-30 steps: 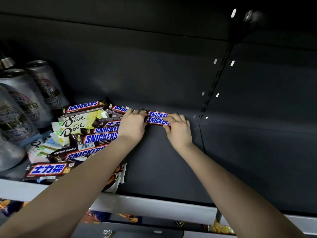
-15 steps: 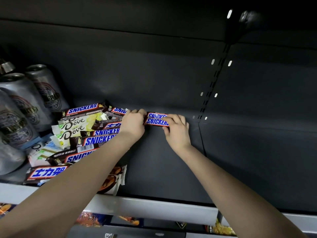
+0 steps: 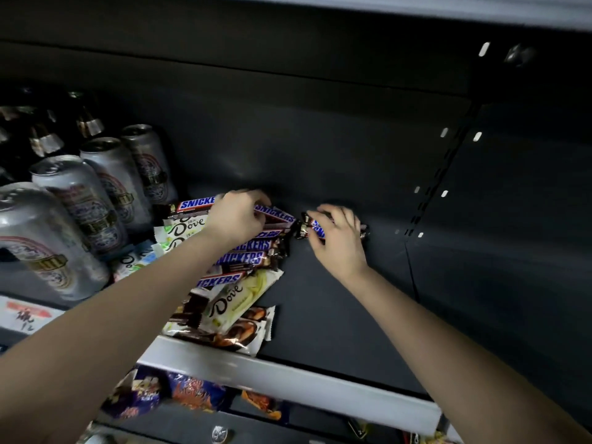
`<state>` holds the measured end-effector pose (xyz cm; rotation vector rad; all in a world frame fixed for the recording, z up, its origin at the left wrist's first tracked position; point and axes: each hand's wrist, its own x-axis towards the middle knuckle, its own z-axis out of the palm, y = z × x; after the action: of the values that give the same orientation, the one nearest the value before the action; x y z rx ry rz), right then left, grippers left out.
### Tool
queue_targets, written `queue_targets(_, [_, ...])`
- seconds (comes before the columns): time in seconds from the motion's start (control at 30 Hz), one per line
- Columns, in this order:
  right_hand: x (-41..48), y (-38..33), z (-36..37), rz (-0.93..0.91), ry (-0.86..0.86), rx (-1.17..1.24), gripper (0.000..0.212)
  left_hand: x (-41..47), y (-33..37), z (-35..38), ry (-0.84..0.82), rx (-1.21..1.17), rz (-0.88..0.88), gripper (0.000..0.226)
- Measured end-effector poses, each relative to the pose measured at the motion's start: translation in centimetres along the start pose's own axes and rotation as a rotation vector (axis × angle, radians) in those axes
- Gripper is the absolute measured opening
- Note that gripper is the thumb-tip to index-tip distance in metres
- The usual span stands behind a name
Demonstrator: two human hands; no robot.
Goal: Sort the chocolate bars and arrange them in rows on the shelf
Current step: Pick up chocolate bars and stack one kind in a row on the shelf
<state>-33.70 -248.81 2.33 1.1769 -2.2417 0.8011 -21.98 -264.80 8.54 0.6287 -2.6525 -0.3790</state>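
At shelf [image 3: 336, 315] rear: my R hand [image 3: 336, 233] pinches placed Snickers pair [image 3: 315, 227]. L hand [image 3: 235, 219], on pair 1 s ago, now curls round next Snickers bar [image 3: 277, 214] atop mixed pile [image 3: 243, 261]. Row begun; I judge sorting early.

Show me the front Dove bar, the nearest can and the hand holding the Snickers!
Dove bar [image 3: 237, 302]: head view, middle of its pale wrapper.
Can [image 3: 48, 251]: head view, side label.
Right hand [image 3: 339, 241]: head view, back of the hand; it grips a Snickers [image 3: 312, 228].
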Motion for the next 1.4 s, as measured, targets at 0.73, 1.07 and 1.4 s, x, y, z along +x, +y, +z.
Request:
queue_targets(0.73, [2.9, -8.4, 3.2, -0.174, -0.23, 0.221, 0.039, -4.1, -8.7, -3.7, -0.02, 0.04, 0.038, 0.032])
queue_targets(1.07, [5.3, -10.7, 3.7, -0.149, -0.227, 0.282, 0.031, -4.2, -10.0, -4.9, 0.014, -0.015, -0.054, 0.034])
queue_targets(1.4, [8.5, -12.5, 5.3, -0.181, -0.389, 0.169, 0.038, -4.4, -11.3, -4.0, 0.062, -0.221, -0.249, 0.044])
